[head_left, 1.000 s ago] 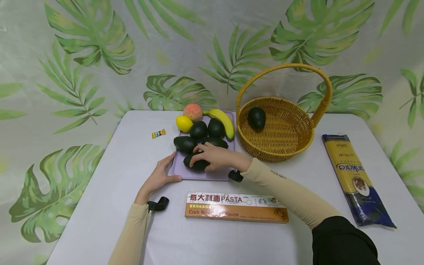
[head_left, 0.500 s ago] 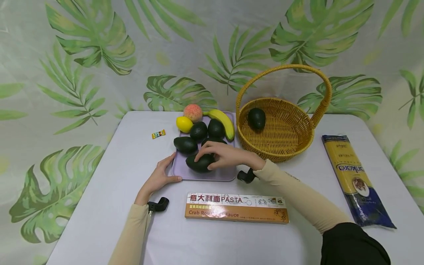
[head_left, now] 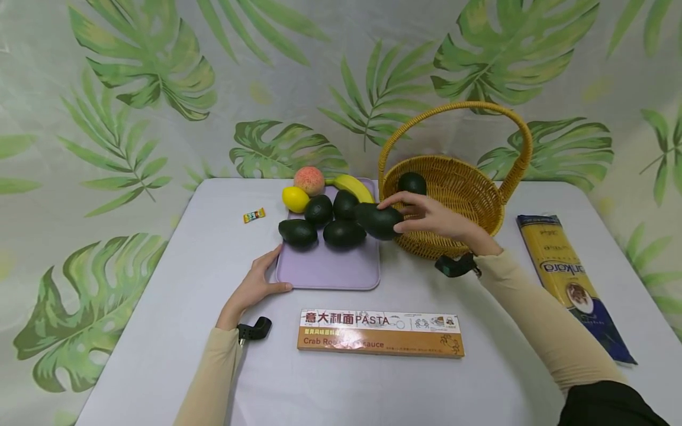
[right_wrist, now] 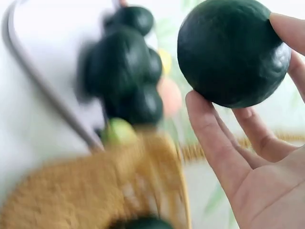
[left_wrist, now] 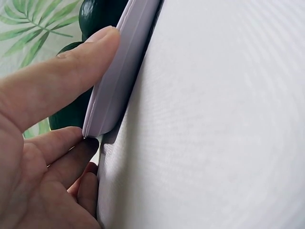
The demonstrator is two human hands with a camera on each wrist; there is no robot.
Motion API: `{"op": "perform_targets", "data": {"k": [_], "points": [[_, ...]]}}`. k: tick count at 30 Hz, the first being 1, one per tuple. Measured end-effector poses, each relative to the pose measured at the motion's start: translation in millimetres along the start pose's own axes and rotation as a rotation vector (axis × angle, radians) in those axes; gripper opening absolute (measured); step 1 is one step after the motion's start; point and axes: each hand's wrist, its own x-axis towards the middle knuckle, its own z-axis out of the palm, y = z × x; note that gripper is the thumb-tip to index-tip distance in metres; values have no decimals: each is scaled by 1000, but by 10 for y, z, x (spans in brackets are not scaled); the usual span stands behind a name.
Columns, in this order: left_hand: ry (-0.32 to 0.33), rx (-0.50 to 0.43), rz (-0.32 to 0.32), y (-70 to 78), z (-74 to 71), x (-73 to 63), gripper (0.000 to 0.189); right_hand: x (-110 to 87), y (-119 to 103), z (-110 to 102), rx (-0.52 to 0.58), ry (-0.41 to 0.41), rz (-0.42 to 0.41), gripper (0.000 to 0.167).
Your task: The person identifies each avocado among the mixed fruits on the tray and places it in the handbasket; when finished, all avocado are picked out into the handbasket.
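Note:
In the head view my right hand (head_left: 437, 219) holds a dark green avocado (head_left: 375, 221) between thumb and fingertips. It is raised at the left rim of the wicker basket (head_left: 487, 198), overlapping the tray's right edge. The right wrist view shows this avocado's (right_wrist: 231, 52) round end at the fingertips. Another avocado (head_left: 412, 182) lies in the basket, partly hidden by my hand. My left hand (head_left: 258, 284) holds the lilac tray (head_left: 327, 273) at its front left corner, thumb along the front wall, fingers at the left side. Several avocados (head_left: 344, 234) lie on the tray.
A lemon (head_left: 295, 199), a peach (head_left: 309, 180) and a banana (head_left: 351, 188) sit at the tray's back. A pasta box (head_left: 380, 333) lies in front, a pasta bag (head_left: 565, 272) at right, a small wrapped candy (head_left: 254, 215) at left. The basket's tall handle (head_left: 458, 107) arches overhead.
My right hand has lifted the avocado from the tray's front and carried it right and back to the basket's rim. My left hand has stayed at the tray corner.

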Motion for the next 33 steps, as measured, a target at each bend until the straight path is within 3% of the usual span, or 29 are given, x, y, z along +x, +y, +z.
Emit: {"op": "perform_targets", "data": {"k": [7,12,22,33], "points": [[-1,2,-8,-1,3,3,98,-367,172,-519,1,254,130,44],[0,7,-19,-7,2,0,98,-530,277,-744,-9,333,200,48],[-1,9,-20,-9,8,-6,98,-452,370,-881,-44,411,272,52],[2,15,-5,-24,8,6,98,-179,502,-1019,-73,366,419,55]]}}
